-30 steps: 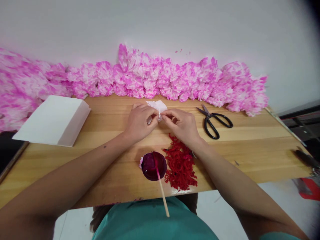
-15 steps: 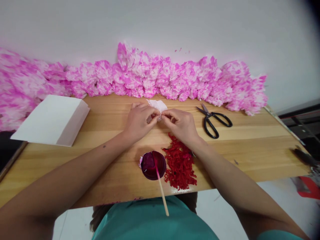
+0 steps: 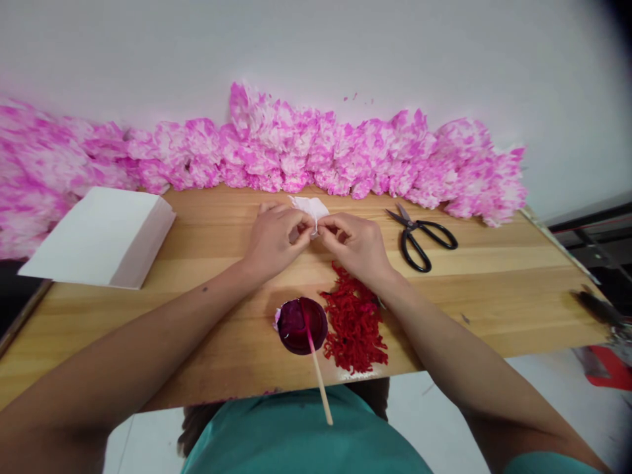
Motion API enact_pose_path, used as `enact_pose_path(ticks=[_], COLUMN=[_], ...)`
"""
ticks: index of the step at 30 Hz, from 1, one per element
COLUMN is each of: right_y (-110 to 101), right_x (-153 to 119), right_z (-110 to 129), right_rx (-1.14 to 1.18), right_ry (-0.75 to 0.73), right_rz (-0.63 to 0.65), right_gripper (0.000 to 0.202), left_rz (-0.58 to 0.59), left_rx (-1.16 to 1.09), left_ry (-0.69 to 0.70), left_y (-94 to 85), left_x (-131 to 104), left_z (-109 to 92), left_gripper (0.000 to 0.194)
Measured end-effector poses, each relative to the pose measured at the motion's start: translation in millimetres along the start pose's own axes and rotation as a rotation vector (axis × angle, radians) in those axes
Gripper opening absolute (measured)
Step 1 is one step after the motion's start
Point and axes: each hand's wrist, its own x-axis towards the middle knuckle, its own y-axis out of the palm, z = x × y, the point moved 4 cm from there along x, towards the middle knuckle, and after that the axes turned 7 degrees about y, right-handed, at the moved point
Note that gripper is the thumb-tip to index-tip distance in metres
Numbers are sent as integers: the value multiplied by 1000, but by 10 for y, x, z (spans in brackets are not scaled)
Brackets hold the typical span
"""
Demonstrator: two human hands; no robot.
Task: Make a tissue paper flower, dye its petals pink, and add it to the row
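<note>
Between my two hands is a small piece of thin white paper (image 3: 311,207), gathered at its near edge. My left hand (image 3: 280,238) pinches it from the left between thumb and fingers. From the right, my right hand (image 3: 356,245) pinches the same gathered edge, its fingertips close to those of my left hand. Below the hands stands a dish of dark magenta liquid (image 3: 291,326) with a wooden stick (image 3: 320,385) leaning in it. Red shredded strands (image 3: 355,329) lie beside the dish, partly under my right wrist.
Black-handled scissors (image 3: 419,234) lie open right of my right hand. A stack of white paper (image 3: 99,234) sits at the left. Pink and white paper flowers (image 3: 306,145) line the wooden table's (image 3: 494,289) back edge against the wall. A dark object (image 3: 597,308) is at the far right.
The fingertips of my left and right hands have parted very slightly at the paper's gathered edge. Nothing else has visibly moved on the table.
</note>
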Motion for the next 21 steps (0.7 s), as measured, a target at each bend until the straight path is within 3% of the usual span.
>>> enact_pose_path(ticks=[21], right_y=[-5], right_x=[-3], right_z=[-7], right_rx=[10], right_ry=[45], right_rz=[-27], right_gripper=[13], left_rz=[-10], left_rx=[-13], left_ry=[-31], left_y=[-13], left_x=[9], left_z=[-2], left_gripper=[11])
